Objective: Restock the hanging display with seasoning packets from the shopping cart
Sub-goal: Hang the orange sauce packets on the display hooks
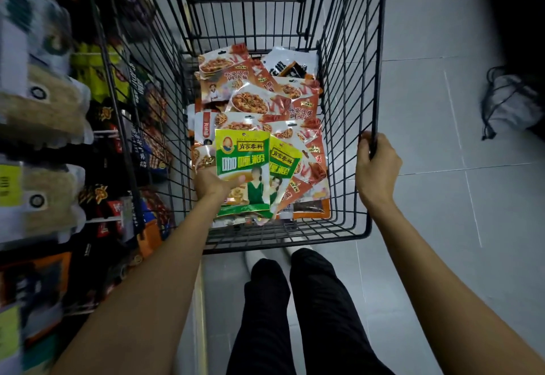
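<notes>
A black wire shopping cart (348, 85) stands in front of me with several seasoning packets in it. Most are orange-red packets (250, 100) picturing a dish. My left hand (212, 182) reaches inside the cart and grips a green and yellow packet (243, 168), thumb on its front. A second green and yellow packet (283, 165) shows just behind it, to the right. My right hand (376, 165) grips the cart's right rim. The hanging display (97, 150) of packets on pegs runs along the left, blurred.
Grey tiled floor (427, 197) lies to the right of the cart. A pale bag with black straps (510, 103) sits on the floor at the far right. My legs in black trousers (295, 301) stand behind the cart. A black-and-white packet (287, 64) lies at the cart's far end.
</notes>
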### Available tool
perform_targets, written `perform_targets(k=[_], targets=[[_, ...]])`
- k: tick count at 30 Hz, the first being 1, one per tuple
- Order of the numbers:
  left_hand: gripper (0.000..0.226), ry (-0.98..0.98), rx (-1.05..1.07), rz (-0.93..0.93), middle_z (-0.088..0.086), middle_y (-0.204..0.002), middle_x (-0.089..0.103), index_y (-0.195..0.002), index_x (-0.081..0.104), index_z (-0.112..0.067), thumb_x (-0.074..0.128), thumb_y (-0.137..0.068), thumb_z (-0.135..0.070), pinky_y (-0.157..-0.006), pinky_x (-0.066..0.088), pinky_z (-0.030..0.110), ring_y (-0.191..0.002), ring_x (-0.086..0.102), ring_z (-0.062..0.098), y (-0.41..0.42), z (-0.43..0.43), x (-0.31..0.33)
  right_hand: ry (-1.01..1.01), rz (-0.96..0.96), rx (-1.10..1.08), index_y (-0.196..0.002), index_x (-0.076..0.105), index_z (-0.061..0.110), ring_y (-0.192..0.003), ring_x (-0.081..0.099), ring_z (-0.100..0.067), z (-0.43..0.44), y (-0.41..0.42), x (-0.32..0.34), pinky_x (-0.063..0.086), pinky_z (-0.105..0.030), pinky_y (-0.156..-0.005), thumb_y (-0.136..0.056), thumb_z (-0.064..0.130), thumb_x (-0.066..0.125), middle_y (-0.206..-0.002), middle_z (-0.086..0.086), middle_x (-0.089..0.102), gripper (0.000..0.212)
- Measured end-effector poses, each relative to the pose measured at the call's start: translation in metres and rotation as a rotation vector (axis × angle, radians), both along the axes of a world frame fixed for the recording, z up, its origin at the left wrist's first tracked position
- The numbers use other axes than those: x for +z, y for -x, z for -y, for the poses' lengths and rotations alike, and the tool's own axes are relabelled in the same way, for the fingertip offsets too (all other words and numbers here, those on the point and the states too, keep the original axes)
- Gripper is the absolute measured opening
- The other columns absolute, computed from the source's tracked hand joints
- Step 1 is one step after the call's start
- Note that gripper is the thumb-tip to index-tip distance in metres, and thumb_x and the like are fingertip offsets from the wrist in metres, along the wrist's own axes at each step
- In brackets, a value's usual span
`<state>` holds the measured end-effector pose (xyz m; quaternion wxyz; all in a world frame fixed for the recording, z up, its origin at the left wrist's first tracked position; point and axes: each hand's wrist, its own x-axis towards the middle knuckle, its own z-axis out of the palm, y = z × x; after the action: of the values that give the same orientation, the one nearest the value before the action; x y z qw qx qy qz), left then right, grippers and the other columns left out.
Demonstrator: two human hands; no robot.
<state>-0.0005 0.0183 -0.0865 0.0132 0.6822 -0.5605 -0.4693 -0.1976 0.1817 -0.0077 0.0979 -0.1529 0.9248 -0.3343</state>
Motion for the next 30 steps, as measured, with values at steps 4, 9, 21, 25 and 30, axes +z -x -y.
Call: perform_targets(k=[4, 9, 21, 25, 30], targets=[[0.037, 0.054, -0.002, -0.013, 0.012, -0.102, 0.07, -0.102, 0.068, 0.001, 0.082, -0.073, -0.016, -0.066, 0.046, 0.027, -0.081, 0.058, 0.019, 0.001, 0.003, 0.006, 0.012, 0.028, 0.013, -0.114, 0.063, 0.002, -0.084, 0.056, -0.018, -0.001, 0.0, 0.004, 0.041, -0.025, -0.074, -0.099, 0.01, 0.046, -0.101, -0.013, 0.068, 0.024], [0.032, 0.152, 0.054, -0.121, 0.003, -0.089, 0.066, -0.102, 0.069, -0.005, 0.08, -0.075, -0.019, -0.053, 0.042, 0.017, -0.069, 0.059, 0.014, -0.018, 0.019, 0.054, -0.044, 0.045, 0.025, -0.12, 0.056, -0.001, -0.097, 0.056, -0.023, -0.001, -0.003, 0.025, 0.044, -0.028, -0.083, -0.098, 0.008, 0.048, -0.116, -0.019, 0.063, 0.025], [0.028, 0.251, 0.1, -0.359, -0.003, -0.098, 0.067, -0.106, 0.064, -0.023, 0.076, -0.081, -0.017, -0.063, 0.05, 0.015, -0.079, 0.064, 0.003, -0.053, 0.044, 0.151, -0.165, 0.665, 0.11, -0.112, 0.056, -0.003, -0.093, 0.062, -0.029, 0.044, -0.083, -0.035, 0.052, -0.043, -0.085, -0.095, 0.02, 0.059, -0.104, -0.018, 0.063, 0.029], [0.026, 0.228, 0.067, -0.412, -0.008, -0.095, 0.067, -0.105, 0.064, -0.022, 0.074, -0.082, -0.014, -0.062, 0.051, 0.011, -0.077, 0.064, -0.006, -0.049, 0.045, 0.144, -0.12, 0.964, -0.21, -0.12, 0.051, -0.005, -0.113, 0.059, -0.037, 0.053, -0.096, -0.073, 0.051, -0.04, -0.094, -0.089, 0.025, 0.068, -0.123, -0.02, 0.06, 0.046], [0.026, 0.203, 0.094, -0.403, -0.004, -0.098, 0.068, -0.106, 0.064, -0.02, 0.074, -0.082, -0.014, -0.07, 0.053, 0.022, -0.083, 0.065, 0.006, -0.05, 0.048, 0.13, -0.081, 1.027, -0.383, -0.11, 0.053, 0.0, -0.117, 0.056, -0.036, 0.066, -0.104, -0.097, 0.048, -0.041, -0.099, -0.083, 0.018, 0.076, -0.126, -0.02, 0.058, 0.039]])
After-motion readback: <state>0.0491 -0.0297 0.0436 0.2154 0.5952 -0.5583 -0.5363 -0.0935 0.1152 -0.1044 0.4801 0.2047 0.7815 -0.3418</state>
